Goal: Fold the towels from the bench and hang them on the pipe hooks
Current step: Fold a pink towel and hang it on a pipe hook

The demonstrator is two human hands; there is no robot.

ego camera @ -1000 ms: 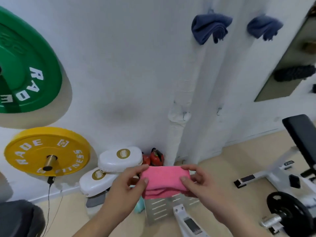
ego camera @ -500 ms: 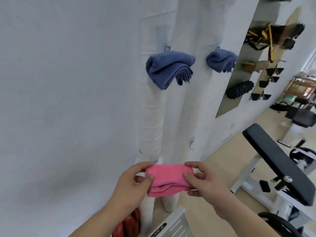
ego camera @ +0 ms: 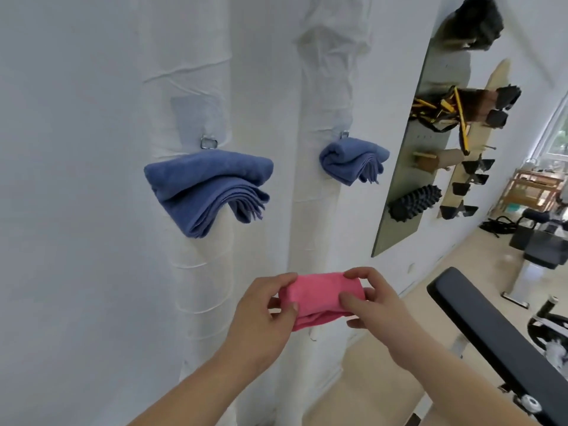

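Observation:
A folded pink towel (ego camera: 319, 295) is held in front of two white wrapped pipes. My left hand (ego camera: 261, 321) pinches its left end and my right hand (ego camera: 373, 305) pinches its right end. On the left pipe (ego camera: 203, 272) a folded blue towel (ego camera: 209, 187) hangs under a metal hook (ego camera: 209, 142). A smaller folded blue towel (ego camera: 353, 161) hangs from the hook (ego camera: 345, 135) on the right pipe (ego camera: 319, 226). The pink towel is well below both blue towels.
A black padded bench (ego camera: 498, 336) slants across the lower right. A wall mirror (ego camera: 412, 167) holds a black spiky roller (ego camera: 413, 202). A wooden rack (ego camera: 470, 167) with black handles hangs further right. Gym machines stand on the beige floor at far right.
The view has swung up and closer to the pipes, so the blue towels look larger and lower. Both hands keep hold of the pink towel and have lifted it slightly.

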